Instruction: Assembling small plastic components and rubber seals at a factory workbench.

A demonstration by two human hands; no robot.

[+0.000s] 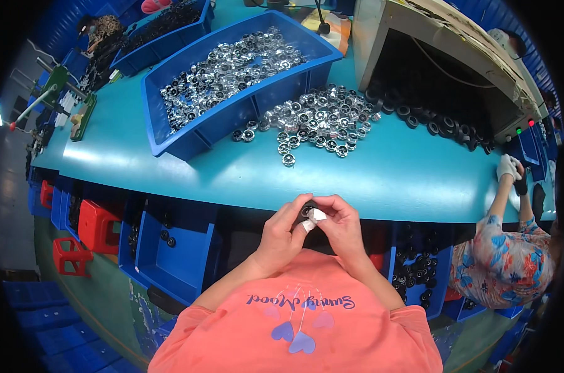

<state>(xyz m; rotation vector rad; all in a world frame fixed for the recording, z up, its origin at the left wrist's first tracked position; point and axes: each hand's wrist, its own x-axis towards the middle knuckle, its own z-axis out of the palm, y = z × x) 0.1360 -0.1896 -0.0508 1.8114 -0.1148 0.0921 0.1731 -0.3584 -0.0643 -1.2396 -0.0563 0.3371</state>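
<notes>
Close to my chest, by the table's front edge, both my hands meet around a small wheel with a black tire [307, 209] and a paler centre. My left hand [280, 237] is closed on its left side. From the right, my right hand [342, 229] grips the same wheel, fingers bent over it. White wrapping covers both thumb tips, and the fingers hide part of the wheel. Beyond my hands, a loose pile of shiny chrome wheel hubs [322, 118] lies on the teal table [232, 180].
A large blue bin [201, 140] of chrome hubs stands behind, left of the pile. Black rubber tires [440, 124] lie before a box-shaped machine [372, 43] at right. Blue bins [163, 267] sit below the table edge. A co-worker in a floral top [506, 261] works at right.
</notes>
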